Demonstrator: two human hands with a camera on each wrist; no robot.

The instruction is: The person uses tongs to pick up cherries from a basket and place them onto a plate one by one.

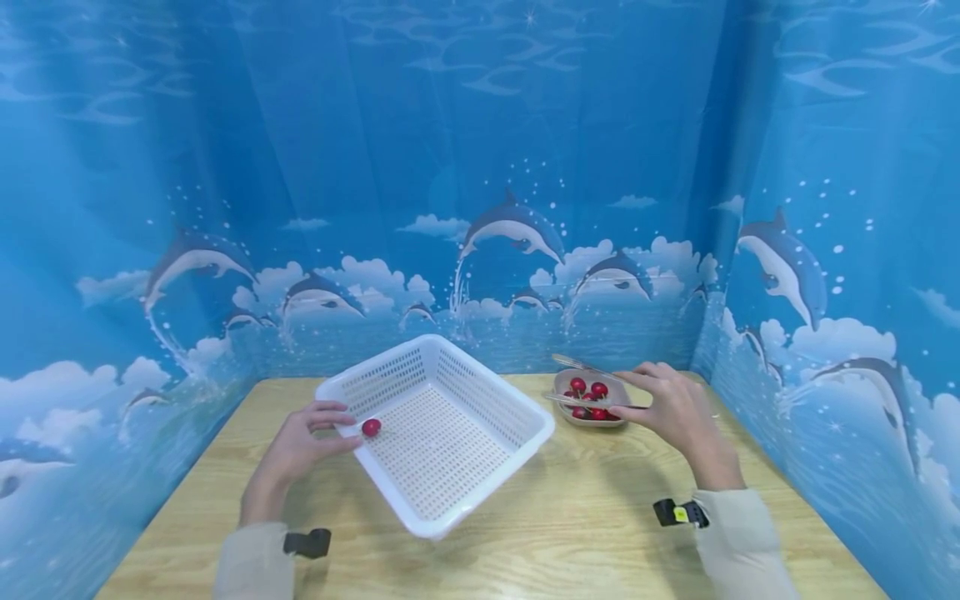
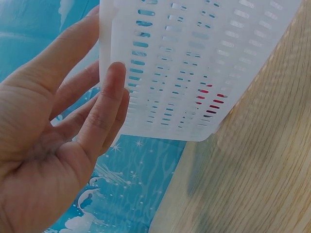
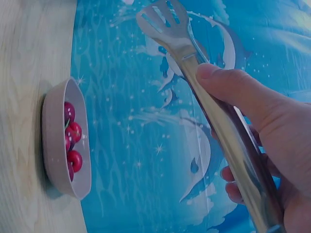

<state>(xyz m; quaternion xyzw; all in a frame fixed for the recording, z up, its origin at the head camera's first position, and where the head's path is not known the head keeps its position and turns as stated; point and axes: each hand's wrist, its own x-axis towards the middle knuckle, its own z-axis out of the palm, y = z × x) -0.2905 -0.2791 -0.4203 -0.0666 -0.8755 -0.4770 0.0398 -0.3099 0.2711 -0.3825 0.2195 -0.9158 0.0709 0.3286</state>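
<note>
My left hand (image 1: 296, 442) pinches the left rim of a white slotted plastic basket (image 1: 528, 417), thumb and fingers on either side of the wall. One red cherry (image 1: 371, 427) lies inside, by that hand; its red shows through the slots in the left wrist view. My right hand (image 1: 675, 408) grips metal tongs (image 3: 221, 119), thumb along one arm. The tongs' slotted tips stand apart with nothing between them, above a small pale bowl (image 3: 52, 141). Several red cherries (image 1: 598, 389) lie in the bowl.
Both containers are over a light wood-grain table (image 1: 570, 517), the bowl at its back right. A blue curtain (image 1: 375, 167) printed with dolphins surrounds the back and sides. A shadow falls beneath the basket.
</note>
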